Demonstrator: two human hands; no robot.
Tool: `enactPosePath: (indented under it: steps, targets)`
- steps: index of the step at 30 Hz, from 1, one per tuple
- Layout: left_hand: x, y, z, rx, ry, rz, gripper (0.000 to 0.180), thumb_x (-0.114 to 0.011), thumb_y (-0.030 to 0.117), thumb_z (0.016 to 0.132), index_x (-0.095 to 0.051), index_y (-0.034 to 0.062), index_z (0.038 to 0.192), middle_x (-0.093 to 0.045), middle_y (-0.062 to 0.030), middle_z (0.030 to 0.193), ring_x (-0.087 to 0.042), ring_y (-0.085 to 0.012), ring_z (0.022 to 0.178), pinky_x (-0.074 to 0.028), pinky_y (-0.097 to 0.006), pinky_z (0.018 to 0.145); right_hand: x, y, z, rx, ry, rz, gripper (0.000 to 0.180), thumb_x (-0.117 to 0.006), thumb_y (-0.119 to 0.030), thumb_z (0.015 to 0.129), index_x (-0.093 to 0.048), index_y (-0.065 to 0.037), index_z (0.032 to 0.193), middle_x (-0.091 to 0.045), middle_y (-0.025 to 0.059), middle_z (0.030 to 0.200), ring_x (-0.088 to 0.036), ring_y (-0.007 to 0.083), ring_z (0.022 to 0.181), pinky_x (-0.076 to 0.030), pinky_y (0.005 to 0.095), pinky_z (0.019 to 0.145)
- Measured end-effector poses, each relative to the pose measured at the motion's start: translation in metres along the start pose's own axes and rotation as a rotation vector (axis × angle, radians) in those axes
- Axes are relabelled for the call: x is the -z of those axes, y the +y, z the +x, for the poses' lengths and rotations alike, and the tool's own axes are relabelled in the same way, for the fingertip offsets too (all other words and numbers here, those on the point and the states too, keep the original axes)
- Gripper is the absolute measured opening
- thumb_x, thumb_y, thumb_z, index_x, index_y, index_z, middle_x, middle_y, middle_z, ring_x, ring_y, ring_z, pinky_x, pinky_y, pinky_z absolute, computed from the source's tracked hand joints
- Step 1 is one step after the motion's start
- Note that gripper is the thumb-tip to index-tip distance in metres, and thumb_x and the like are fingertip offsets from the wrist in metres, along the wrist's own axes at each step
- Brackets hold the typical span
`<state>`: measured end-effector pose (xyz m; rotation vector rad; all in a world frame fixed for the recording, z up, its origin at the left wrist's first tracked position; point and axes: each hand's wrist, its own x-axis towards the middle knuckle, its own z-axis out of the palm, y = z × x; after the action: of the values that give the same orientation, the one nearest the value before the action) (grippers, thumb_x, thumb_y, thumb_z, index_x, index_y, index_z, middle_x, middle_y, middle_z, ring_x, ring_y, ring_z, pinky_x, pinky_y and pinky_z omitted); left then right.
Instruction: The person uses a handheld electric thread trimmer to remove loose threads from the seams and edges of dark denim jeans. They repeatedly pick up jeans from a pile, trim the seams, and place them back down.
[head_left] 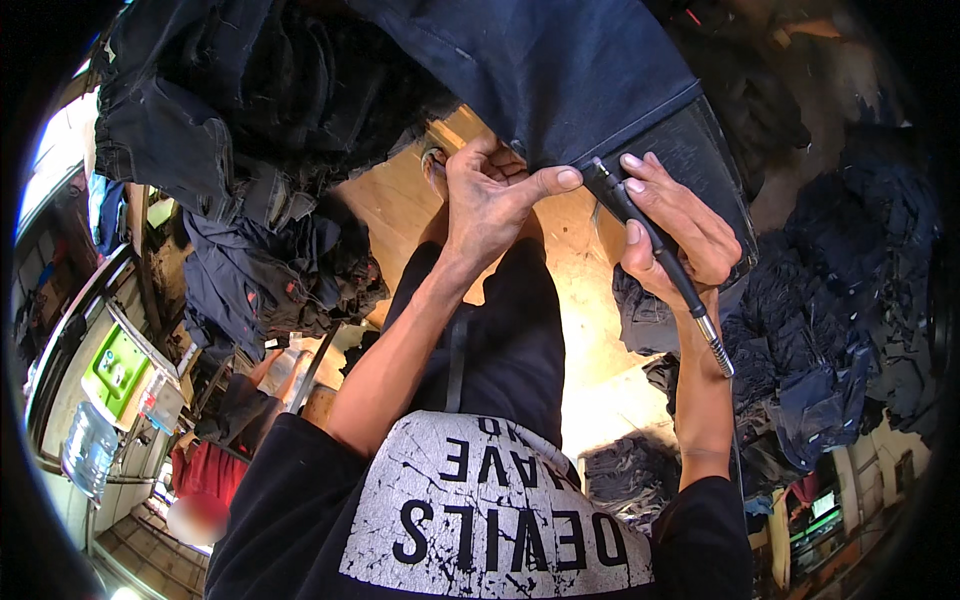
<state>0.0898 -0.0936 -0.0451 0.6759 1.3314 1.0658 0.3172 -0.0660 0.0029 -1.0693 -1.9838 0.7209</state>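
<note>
A dark blue denim trouser leg [600, 70] is stretched over a flat black board [712, 165], with its hem towards me. My left hand [485, 200] pinches the near corner of the hem, its thumb stretched along the edge. In my right hand [690, 225] is a black pen-shaped handpiece [655, 240] with a metal spring sleeve at its lower end. The fingers lie along its barrel, and its upper tip is close to the hem. Whether the tip touches the cloth I cannot tell.
Dark garments [260, 110] hang in a heap at the far left, with a second pile [270, 270] below. More dark clothes [830, 300] are piled on the right. A person in red [210, 470] is at the lower left, near a green tray [117, 362] and a clear water jug [88, 450].
</note>
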Motion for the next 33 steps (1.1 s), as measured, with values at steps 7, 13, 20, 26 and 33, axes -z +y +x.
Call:
enactPosePath:
  steps: [7, 13, 20, 26, 33]
  targets:
    - [0.004, 0.0, -0.001, 0.037, -0.022, 0.065, 0.043, -0.098, 0.014, 0.079, -0.069, 0.0011, 0.108, -0.079, -0.0137, 0.1, -0.077, -0.0179, 0.09, -0.062, -0.03, 0.085, 0.001, 0.004, -0.002, -0.002, 0.013, -0.006, 0.029, -0.074, -0.008, 0.085, -0.081, 0.003, 0.111, -0.081, 0.0205, 0.109, -0.079, 0.0367, 0.111, -0.062, 0.0517, 0.102]
    - [0.0, 0.009, 0.0, 0.05, -0.044, -0.006, 0.043, -0.099, 0.014, 0.079, -0.07, -0.0001, 0.108, -0.078, -0.0096, 0.098, -0.075, -0.0147, 0.089, -0.06, -0.028, 0.087, 0.003, 0.002, -0.003, -0.026, 0.0, -0.001, 0.027, -0.071, -0.007, 0.09, -0.078, 0.006, 0.113, -0.079, 0.0259, 0.114, -0.077, 0.0402, 0.114, -0.06, 0.0535, 0.105]
    - [0.001, 0.013, 0.0, 0.09, -0.056, -0.019, 0.05, -0.099, 0.015, 0.079, -0.072, -0.0035, 0.116, -0.079, -0.0111, 0.105, -0.077, -0.0204, 0.099, -0.06, -0.035, 0.1, 0.005, 0.003, -0.005, -0.046, 0.004, -0.02, 0.03, -0.071, -0.007, 0.09, -0.078, 0.003, 0.116, -0.079, 0.0242, 0.117, -0.076, 0.0397, 0.116, -0.059, 0.0529, 0.106]
    - [0.01, -0.003, 0.006, -0.009, -0.046, 0.072, 0.031, -0.099, 0.012, 0.076, -0.078, 0.0008, 0.097, -0.078, -0.0039, 0.091, -0.069, -0.0124, 0.079, -0.055, -0.029, 0.075, 0.01, 0.002, -0.007, -0.11, 0.08, 0.004, 0.03, -0.07, -0.009, 0.091, -0.078, 0.003, 0.118, -0.079, 0.0233, 0.117, -0.077, 0.0389, 0.116, -0.059, 0.0523, 0.106]
    - [0.009, -0.037, 0.028, -0.055, -0.017, 0.072, 0.024, -0.096, 0.006, 0.078, -0.077, 0.0037, 0.092, -0.075, 0.0002, 0.09, -0.062, -0.0103, 0.083, -0.046, -0.031, 0.076, 0.017, 0.001, -0.001, -0.099, -0.008, 0.007, 0.03, -0.07, -0.006, 0.089, -0.077, 0.005, 0.115, -0.08, 0.0229, 0.114, -0.077, 0.039, 0.115, -0.059, 0.055, 0.106]
